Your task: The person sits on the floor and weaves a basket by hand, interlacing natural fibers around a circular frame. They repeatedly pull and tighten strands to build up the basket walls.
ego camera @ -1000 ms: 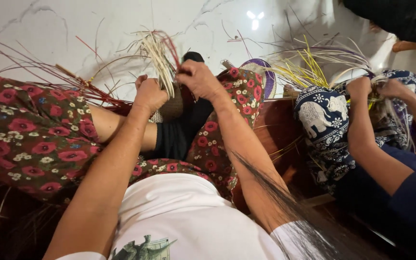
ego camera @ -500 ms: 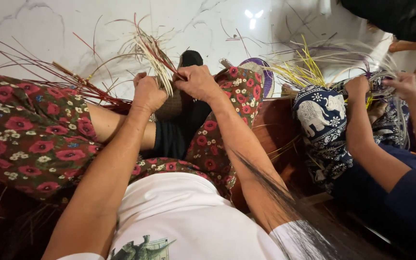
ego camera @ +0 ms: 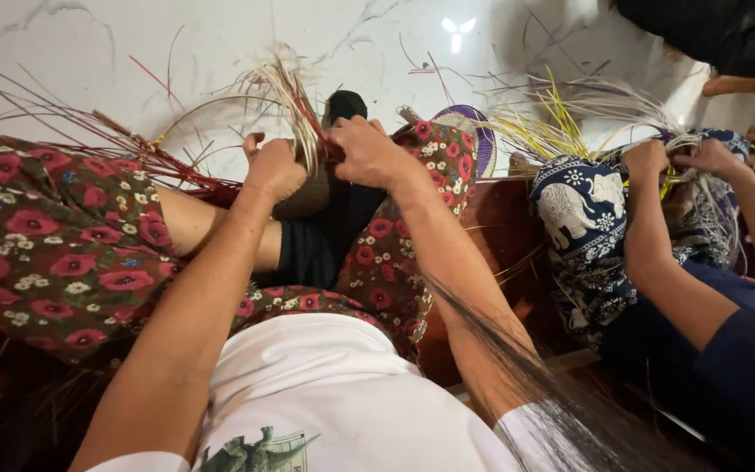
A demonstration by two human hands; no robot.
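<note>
A small woven basket piece (ego camera: 308, 194), tan and tightly plaited at its base, sits between the person's knees over the floral trousers (ego camera: 54, 253), with a spray of loose pale and red strands (ego camera: 286, 96) rising from its rim. The strands fan upward and away from the body, their long axis running roughly up the frame and leaning a little left; longer dark red stalks (ego camera: 89, 140) trail off to the left across the white marble floor (ego camera: 115, 44). The left hand (ego camera: 273, 166) is curled closed against the left side of the weave, fingers wrapped on it. The right hand (ego camera: 369, 150) pinches strands at the rim, thumb and fingers pressed together. A dark sock-clad foot (ego camera: 344, 107) lies just beyond the piece. Open floor stretches ahead and to the left; to the right the room is tight, where a neighbour's hands (ego camera: 679, 157) work a bundle of yellow and white strands (ego camera: 570, 118) over elephant-print fabric (ego camera: 583, 205).
</note>
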